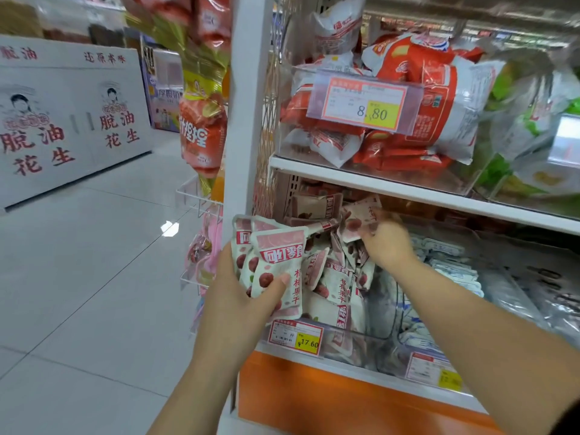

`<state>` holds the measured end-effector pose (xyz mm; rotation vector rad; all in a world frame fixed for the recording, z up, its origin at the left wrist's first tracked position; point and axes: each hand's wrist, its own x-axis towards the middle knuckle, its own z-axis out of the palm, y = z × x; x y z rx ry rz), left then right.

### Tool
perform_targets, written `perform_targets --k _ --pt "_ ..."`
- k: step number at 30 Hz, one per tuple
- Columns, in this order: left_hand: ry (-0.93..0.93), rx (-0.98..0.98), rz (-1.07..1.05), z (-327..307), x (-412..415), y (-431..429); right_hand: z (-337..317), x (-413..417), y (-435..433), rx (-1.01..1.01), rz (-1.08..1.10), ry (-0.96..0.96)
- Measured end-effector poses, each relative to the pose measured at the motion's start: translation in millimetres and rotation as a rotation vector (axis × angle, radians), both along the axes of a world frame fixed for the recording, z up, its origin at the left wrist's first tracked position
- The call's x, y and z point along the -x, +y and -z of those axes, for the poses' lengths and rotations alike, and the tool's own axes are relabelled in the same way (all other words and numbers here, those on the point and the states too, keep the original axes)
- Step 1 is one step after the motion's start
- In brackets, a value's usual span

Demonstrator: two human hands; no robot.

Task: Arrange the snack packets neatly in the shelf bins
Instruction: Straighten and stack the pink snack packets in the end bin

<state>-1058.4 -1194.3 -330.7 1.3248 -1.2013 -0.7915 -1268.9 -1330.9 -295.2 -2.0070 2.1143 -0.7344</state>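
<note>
I'm gripping a fanned stack [276,262] in my left hand [238,302] and pinching one packet [357,219] in my right hand [387,243]. That stack is likely risking sliding apart over the bin [370,335].

Take the white shelf post [248,105] as your marker: just left of it hangs a strip of red and yellow bags [202,127], farther left white cartons with red lettering [62,127] stand on the pale tiled floor [94,277], and right of its foot runs an orange base panel [314,400].
</note>
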Motion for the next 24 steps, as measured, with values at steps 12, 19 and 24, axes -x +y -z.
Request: perform_targets --k 12,19,24 --pt "-0.130 0.121 -0.046 -13 -16 9 2 0 35 0.204 -0.225 0.098" --pt "-0.105 0.162 -0.069 -12 -26 17 5 -38 46 -0.505 -0.638 -0.110" --pt "-0.097 0.151 -0.061 -10 -30 16 19 -60 22 -0.630 -0.631 -0.060"
